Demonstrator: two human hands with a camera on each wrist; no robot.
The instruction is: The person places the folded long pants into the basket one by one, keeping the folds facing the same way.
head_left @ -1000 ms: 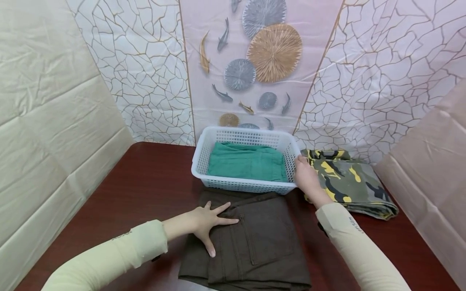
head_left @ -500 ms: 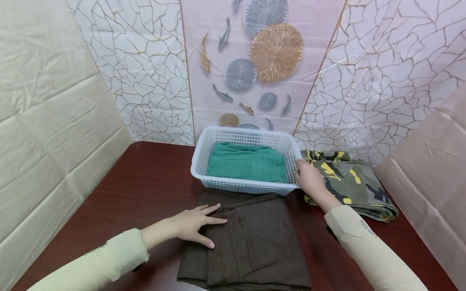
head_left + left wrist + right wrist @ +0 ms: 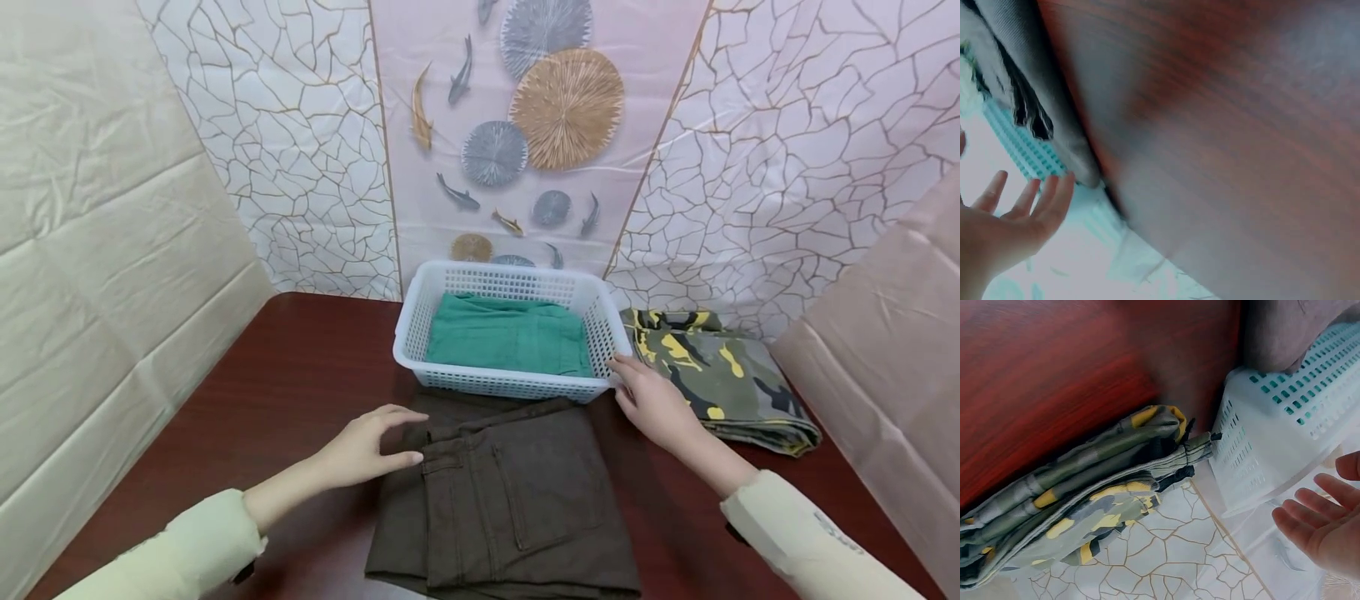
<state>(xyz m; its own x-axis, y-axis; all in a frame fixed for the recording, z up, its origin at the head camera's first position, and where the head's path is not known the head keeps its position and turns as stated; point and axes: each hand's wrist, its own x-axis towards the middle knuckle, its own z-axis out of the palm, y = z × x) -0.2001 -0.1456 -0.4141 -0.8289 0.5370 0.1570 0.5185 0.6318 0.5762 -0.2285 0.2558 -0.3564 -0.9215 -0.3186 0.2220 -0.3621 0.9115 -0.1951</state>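
Folded dark brown trousers (image 3: pixel 540 492) lie on the table in front of a white plastic basket (image 3: pixel 517 385). Inside the basket is a folded green garment (image 3: pixel 510 333). My left hand (image 3: pixel 360 450) hovers at the left edge of the trousers, thumb and fingers spread apart with nothing between them; the left wrist view also shows its fingers (image 3: pixel 1054 200) loosely extended. By the basket's front right corner is my right hand (image 3: pixel 660 408), its fingers relaxed. The right wrist view shows these fingers (image 3: pixel 1297 522) beside the basket wall, not curled round it.
Folded camouflage trousers (image 3: pixel 720 375) in green, grey and yellow lie right of the basket. The dark red wooden table (image 3: pixel 315 367) is bounded by a patterned backdrop (image 3: pixel 322 150) behind and beige cloth walls (image 3: pixel 112 250) at the sides.
My left hand has lifted off the brown trousers and drawn back left. My right hand has let go of the basket's right rim and slid toward me to its front corner.
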